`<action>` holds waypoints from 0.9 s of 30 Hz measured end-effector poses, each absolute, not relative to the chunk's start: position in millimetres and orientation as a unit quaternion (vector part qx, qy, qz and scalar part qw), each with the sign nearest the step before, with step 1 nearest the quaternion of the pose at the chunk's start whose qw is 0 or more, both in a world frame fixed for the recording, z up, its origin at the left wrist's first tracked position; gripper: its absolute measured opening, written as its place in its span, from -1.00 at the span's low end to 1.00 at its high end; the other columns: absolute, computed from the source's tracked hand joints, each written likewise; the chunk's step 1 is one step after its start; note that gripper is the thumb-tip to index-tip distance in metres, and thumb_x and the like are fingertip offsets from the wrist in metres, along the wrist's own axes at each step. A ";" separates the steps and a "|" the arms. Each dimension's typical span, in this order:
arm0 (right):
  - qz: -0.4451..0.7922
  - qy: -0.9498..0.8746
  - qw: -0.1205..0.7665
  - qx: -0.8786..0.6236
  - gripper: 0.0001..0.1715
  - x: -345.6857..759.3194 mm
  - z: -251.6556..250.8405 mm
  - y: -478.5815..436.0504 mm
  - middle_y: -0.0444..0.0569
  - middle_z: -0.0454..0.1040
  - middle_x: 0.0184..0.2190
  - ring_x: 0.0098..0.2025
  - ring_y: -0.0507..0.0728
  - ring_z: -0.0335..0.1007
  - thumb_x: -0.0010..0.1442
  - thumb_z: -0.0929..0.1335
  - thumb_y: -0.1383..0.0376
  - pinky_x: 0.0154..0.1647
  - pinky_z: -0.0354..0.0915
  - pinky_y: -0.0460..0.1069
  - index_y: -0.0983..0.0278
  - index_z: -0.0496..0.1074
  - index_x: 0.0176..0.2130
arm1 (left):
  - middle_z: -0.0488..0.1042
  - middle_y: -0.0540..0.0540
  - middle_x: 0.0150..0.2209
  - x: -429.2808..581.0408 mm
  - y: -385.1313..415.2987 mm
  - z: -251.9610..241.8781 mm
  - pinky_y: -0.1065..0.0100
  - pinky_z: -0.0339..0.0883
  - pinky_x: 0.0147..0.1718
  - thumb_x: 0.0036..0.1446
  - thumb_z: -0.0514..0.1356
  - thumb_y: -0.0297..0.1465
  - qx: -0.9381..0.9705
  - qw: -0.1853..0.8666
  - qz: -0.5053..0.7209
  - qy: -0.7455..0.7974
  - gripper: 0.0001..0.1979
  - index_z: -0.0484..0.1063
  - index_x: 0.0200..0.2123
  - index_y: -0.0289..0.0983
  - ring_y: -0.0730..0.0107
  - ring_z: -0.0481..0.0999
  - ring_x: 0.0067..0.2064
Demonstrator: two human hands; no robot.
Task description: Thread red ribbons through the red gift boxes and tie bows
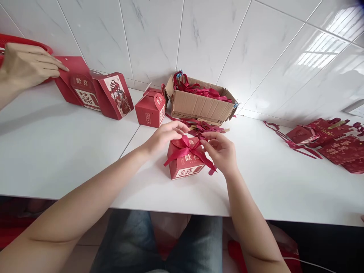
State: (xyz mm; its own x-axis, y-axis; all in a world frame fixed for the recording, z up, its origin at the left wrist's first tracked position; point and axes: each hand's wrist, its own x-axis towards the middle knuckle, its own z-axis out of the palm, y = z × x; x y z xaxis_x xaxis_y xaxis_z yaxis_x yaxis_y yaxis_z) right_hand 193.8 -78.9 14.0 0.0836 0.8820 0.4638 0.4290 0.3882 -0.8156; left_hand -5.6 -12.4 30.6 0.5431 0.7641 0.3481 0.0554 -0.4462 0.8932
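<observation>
A red gift box (pixel 186 167) with white and gold Chinese characters stands in front of me. A dark red ribbon (pixel 182 152) is tied in a bow across its top, its tails hanging over the front. At the box's upper left is my left hand (pixel 167 134), thumb and fingers curved but apart beside the bow loop. My right hand (pixel 222 149) pinches the bow's right loop between thumb and forefinger. Loose ribbons (pixel 199 126) lie just behind the box, partly hidden by my fingers.
A cardboard box (pixel 203 104) of ribbons stands against the tiled wall. Left of it are an unribboned red box (pixel 148 112) and taller red boxes (pixel 115 96). Another person's hand (pixel 31 66) touches one at far left. Finished-looking red boxes (pixel 338 142) sit at right.
</observation>
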 end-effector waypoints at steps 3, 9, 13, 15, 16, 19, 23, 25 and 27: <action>0.190 -0.649 0.528 -0.513 -0.79 189.1 12.5 -77.8 -0.02 0.55 -0.23 -0.44 0.00 0.38 0.15 0.39 0.21 -0.45 0.34 -0.05 0.24 0.48 -0.19 | 0.49 -0.13 -0.23 1.3 -17.3 27.7 0.17 0.38 -0.13 0.07 0.22 -0.20 0.798 0.379 0.369 0.288 -0.76 0.51 -0.37 -0.27 0.22 0.49 -0.16; 0.192 -0.638 0.537 -0.517 -0.75 188.8 15.3 -78.7 -0.04 0.50 -0.25 -0.39 0.01 0.37 0.17 0.38 0.15 -0.44 0.32 -0.07 0.24 0.43 -0.19 | 0.44 -0.08 -0.31 9.3 -24.4 20.5 0.25 0.36 -0.20 0.03 0.29 -0.28 0.817 0.299 0.390 0.303 -0.83 0.51 -0.45 -0.28 0.33 0.47 -0.26; 0.224 -0.635 0.481 -0.561 -0.65 202.3 22.9 -81.5 -0.04 0.45 -0.33 -0.32 0.06 0.40 0.19 0.35 0.01 -0.50 0.28 -0.09 0.25 0.31 -0.33 | 0.48 -0.06 -0.36 3.4 -19.2 22.9 0.28 0.34 -0.22 0.02 0.30 -0.32 0.802 0.276 0.422 0.320 -0.85 0.50 -0.49 -0.29 0.34 0.48 -0.29; 0.229 -0.668 0.432 -0.561 -0.62 207.3 25.0 -82.7 -0.05 0.43 -0.32 -0.33 0.06 0.38 0.14 0.38 0.00 -0.47 0.31 -0.07 0.25 0.30 -0.34 | 0.50 -0.06 -0.37 0.2 -15.8 24.7 0.30 0.33 -0.25 0.02 0.30 -0.31 0.789 0.272 0.434 0.338 -0.84 0.51 -0.49 -0.28 0.35 0.48 -0.31; 0.224 -0.689 0.414 -0.551 -0.61 208.3 25.3 -83.2 -0.06 0.42 -0.31 -0.34 0.05 0.37 0.10 0.42 0.01 -0.43 0.33 -0.06 0.25 0.31 -0.34 | 0.50 -0.05 -0.38 -1.1 -14.3 25.4 0.31 0.32 -0.26 0.02 0.30 -0.30 0.785 0.271 0.434 0.348 -0.84 0.53 -0.48 -0.28 0.36 0.48 -0.32; 0.207 -0.739 0.378 -0.518 -0.72 206.0 23.1 -84.1 -0.09 0.43 -0.35 -0.38 0.02 0.33 0.10 0.44 0.12 -0.36 0.35 -0.04 0.24 0.34 -0.36 | 0.50 -0.04 -0.41 -3.6 -11.2 26.4 0.30 0.30 -0.26 0.01 0.31 -0.27 0.784 0.259 0.428 0.368 -0.82 0.55 -0.48 -0.27 0.36 0.47 -0.33; 0.204 -0.747 0.364 -0.517 -0.89 200.1 17.8 -84.3 -0.16 0.43 -0.48 -0.46 0.01 0.29 0.15 0.38 0.29 -0.39 0.32 -0.04 0.22 0.34 -0.29 | 0.49 -0.05 -0.41 -5.0 -9.1 25.4 0.29 0.29 -0.24 -0.01 0.32 -0.25 0.789 0.239 0.428 0.370 -0.80 0.54 -0.50 -0.28 0.34 0.45 -0.31; 0.185 -0.753 0.371 -0.511 -0.89 199.4 16.1 -83.9 -0.17 0.43 -0.48 -0.46 0.00 0.29 0.14 0.36 0.35 -0.39 0.32 -0.05 0.22 0.35 -0.26 | 0.49 -0.05 -0.41 -5.3 -8.4 24.6 0.30 0.29 -0.25 -0.01 0.32 -0.24 0.791 0.235 0.426 0.372 -0.79 0.53 -0.51 -0.28 0.34 0.44 -0.31; 0.159 -0.762 0.377 -0.501 -0.93 200.1 15.5 -83.3 -0.16 0.44 -0.48 -0.47 -0.01 0.28 0.14 0.34 0.39 -0.40 0.31 -0.06 0.23 0.36 -0.30 | 0.49 -0.06 -0.42 -5.4 -8.1 24.0 0.29 0.28 -0.26 0.00 0.31 -0.23 0.792 0.230 0.425 0.373 -0.78 0.54 -0.50 -0.28 0.34 0.44 -0.32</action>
State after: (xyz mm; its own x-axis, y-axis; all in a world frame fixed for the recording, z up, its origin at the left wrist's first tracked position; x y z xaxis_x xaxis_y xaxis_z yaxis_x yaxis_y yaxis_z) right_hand 200.1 -83.3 15.5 -0.2130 0.8839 0.4164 0.6443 0.4475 -0.6202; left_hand -5.4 -8.1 24.0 0.3606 0.7867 0.5011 0.3966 -0.6155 0.6810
